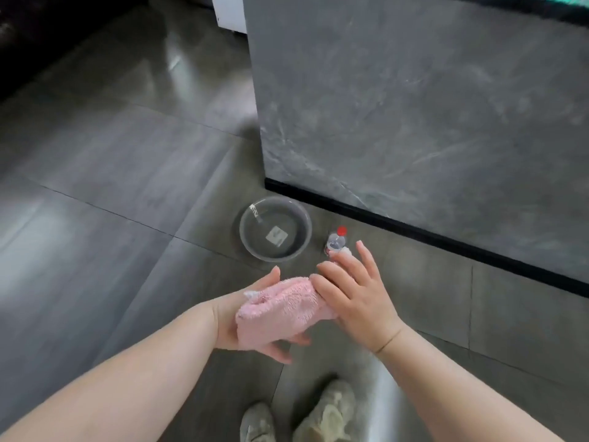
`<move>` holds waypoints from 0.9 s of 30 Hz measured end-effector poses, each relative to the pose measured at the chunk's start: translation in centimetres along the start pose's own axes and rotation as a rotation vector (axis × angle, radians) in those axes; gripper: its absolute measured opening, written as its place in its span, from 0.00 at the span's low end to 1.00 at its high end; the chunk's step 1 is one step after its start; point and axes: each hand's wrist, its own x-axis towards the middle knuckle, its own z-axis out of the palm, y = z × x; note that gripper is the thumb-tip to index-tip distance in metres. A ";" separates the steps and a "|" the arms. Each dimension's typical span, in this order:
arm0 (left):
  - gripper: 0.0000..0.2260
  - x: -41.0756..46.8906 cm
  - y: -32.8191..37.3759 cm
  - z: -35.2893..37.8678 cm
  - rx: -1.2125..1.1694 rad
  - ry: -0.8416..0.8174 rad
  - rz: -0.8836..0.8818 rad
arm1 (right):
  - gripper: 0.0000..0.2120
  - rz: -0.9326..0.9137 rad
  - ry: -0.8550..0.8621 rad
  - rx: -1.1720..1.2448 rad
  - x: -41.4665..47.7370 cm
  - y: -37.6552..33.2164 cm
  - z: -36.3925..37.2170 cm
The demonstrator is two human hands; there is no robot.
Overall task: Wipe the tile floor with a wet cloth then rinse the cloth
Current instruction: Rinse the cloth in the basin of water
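Note:
A folded pink cloth (280, 309) lies across the palm of my left hand (255, 327), held above the grey tile floor (105, 173). My right hand (353, 291) presses on the cloth's right end, its fingers spread, and a corner of the cloth shows between them. A clear round basin (275, 229) holding water stands on the floor just beyond my hands. A small plastic bottle (336, 240) with a red cap stands to the right of the basin, partly behind my right fingers.
A grey marble-look cabinet wall (430, 122) with a black base strip rises on the right. My two shoes (306, 413) show at the bottom. A white cabinet corner (229, 11) is at the far top. Open tile floor stretches to the left.

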 end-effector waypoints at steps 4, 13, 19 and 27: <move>0.34 1.3 5.6 -3.3 0.277 -0.124 -0.101 | 0.07 -0.118 -0.092 0.000 2.8 3.4 5.2; 0.12 14.5 16.3 -14.8 1.022 0.108 -0.208 | 0.11 -0.296 -0.257 -0.034 4.6 11.8 25.9; 0.13 27.6 16.4 -27.9 1.509 0.754 -0.005 | 0.31 0.034 -0.761 0.103 1.3 12.5 41.1; 0.12 38.1 18.5 -38.5 2.345 0.719 0.241 | 0.06 0.705 -0.940 0.488 -2.9 12.4 53.6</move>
